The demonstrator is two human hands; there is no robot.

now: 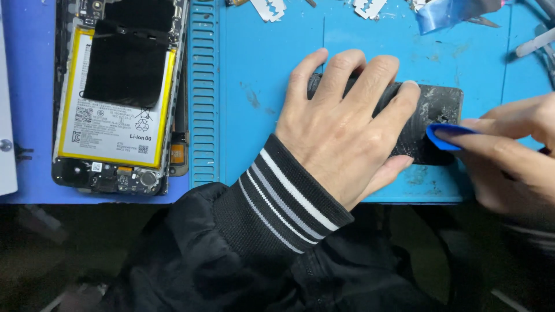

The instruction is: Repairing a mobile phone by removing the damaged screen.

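Left hand (341,124) lies flat, palm down, fingers spread and pressing on a dark phone back cover (430,118). The cover rests on the blue work mat (260,86), toward the mat's near right side. Only its right end shows past the fingertips; the surface there looks scuffed, with pale residue.

Right hand (509,150) comes in from the right edge. Its fingers are pinched closed on a small blue pick (448,137); the pick's rounded tip touches the cover's right end, near the lower corner.

The left wrist wears a black sleeve with a striped black, white and grey cuff (289,199).

To the left, on a darker blue surface, lies an opened phone (115,98), back removed. Its yellow-edged battery (113,130) with a white label is exposed, and a black sheet (124,63) covers the upper part.

Along the far edge of the mat: two razor blades (269,8), apart from each other, and a strip of blue film (448,14). Metal tools (535,41) lie at the far right; their kind cannot be told.
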